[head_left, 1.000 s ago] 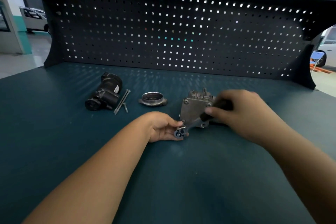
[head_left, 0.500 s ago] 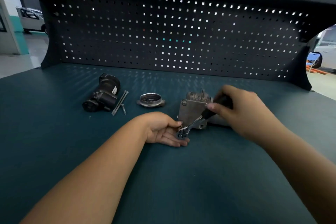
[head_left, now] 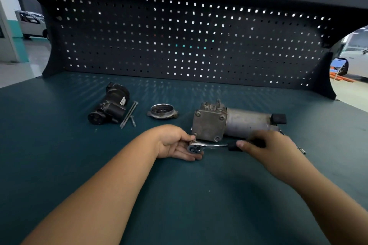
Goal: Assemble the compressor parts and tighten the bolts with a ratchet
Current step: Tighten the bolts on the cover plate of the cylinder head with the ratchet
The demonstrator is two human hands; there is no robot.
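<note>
The right hand [head_left: 266, 151] is curling its fingers round the black handle of the ratchet [head_left: 216, 145], thumb tip lying on the handle's inner end. The hand is blurring, so the finer lay of its fingers cannot be told. The left hand [head_left: 175, 145] is lying palm up, cradling the ratchet's round head on its fingers while the thumb is closing down on it from above in a light pinch. The chrome shank is running level between the two hands, just beside the near bottom edge of the compressor body [head_left: 211, 125]. The head is sitting at the lower left corner of the body's square end plate. Whether it is engaging a bolt there is hidden.

The compressor body is lying on its side on the green table [head_left: 79, 175], end plate facing the person, its grey cylinder running right to a black connector [head_left: 278, 118]. A small metal piece [head_left: 302, 151] is lying on the mat just right of the right hand.

To the left, apart from the body, a round metal flange [head_left: 162, 111] is resting. Farther left, long bolts [head_left: 129, 114] and a short bolt [head_left: 133, 121] are lying beside a black housing [head_left: 111, 105].

The mat is stretching wide beneath both forearms toward the person. Behind the parts a strip of mat is running back to the pegboard [head_left: 179, 36], and the table's right edge is passing well beyond the connector.
</note>
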